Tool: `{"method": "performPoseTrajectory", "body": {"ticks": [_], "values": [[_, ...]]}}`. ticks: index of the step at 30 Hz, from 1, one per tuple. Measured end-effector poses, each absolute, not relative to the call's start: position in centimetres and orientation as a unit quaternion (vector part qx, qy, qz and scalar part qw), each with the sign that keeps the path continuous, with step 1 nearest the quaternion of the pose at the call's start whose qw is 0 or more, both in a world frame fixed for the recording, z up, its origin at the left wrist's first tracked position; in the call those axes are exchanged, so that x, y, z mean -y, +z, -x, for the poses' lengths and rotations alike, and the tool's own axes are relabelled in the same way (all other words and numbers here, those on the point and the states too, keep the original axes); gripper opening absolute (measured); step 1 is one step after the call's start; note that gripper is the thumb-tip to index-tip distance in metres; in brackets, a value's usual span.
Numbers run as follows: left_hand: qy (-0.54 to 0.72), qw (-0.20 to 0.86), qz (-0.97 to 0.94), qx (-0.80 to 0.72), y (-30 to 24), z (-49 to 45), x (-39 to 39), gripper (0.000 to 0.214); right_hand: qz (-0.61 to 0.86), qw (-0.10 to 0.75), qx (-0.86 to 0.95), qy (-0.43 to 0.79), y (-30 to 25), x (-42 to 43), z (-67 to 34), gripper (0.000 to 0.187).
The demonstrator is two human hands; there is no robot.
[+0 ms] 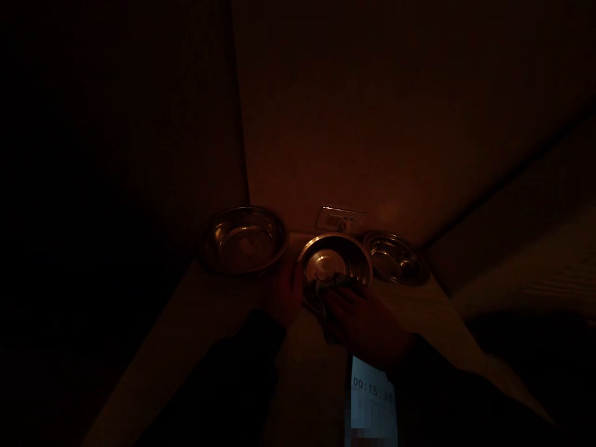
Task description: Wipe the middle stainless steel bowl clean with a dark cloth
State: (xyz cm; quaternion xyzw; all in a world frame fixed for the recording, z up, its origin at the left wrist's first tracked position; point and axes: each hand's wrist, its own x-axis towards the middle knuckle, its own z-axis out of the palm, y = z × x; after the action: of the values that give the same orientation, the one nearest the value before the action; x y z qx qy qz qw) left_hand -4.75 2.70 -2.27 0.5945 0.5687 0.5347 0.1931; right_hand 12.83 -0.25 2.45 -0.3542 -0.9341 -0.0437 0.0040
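In the dim head view, a shiny metal bowl (326, 264) is tilted toward me at the middle of the table. My left hand (286, 288) grips its left rim, the fingers mostly lost in shadow. A dark cloth (326, 295) is bunched under my right hand (365, 320), which presses it against the bowl's near inner side. The right fingers lie over the cloth and reach into the bowl.
A wide metal basin (246, 242) stands at the left back of the table (186, 329), and metal dishes (398, 259) at the right. Behind is a wall socket plate (342, 218). A lit phone (372, 397) showing a timer lies near my right forearm.
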Motion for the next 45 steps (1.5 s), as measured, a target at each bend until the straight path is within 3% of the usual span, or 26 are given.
{"method": "performPoseTrajectory", "body": {"ticks": [9, 19, 31, 38, 45], "values": [[0.536, 0.202, -0.588, -0.572, -2.2, 4.6, -2.7, 0.031, 0.373, 0.027, 0.927, -0.035, 1.7, -0.1, -10.3, 0.055], [0.536, 0.224, -0.578, -0.573, -2.1, 4.8, -2.6, 0.032, 0.365, 0.003, 0.928, -0.08, 2.4, 0.2, -13.3, 0.047], [0.538, 0.217, -0.57, -0.582, -2.1, 4.7, -2.6, 0.034, 0.382, 0.024, 0.924, -0.009, 2.3, -0.4, -9.8, 0.055], [0.539, 0.192, -0.58, -0.579, -2.4, 5.1, -2.7, 0.033, 0.353, 0.007, 0.936, -0.016, 2.5, 0.1, -11.8, 0.045], [0.551, 0.245, -0.571, -0.558, -1.9, 5.0, -2.9, 0.031, 0.349, 0.009, 0.935, -0.054, 2.5, 0.5, -13.2, 0.035]]}}
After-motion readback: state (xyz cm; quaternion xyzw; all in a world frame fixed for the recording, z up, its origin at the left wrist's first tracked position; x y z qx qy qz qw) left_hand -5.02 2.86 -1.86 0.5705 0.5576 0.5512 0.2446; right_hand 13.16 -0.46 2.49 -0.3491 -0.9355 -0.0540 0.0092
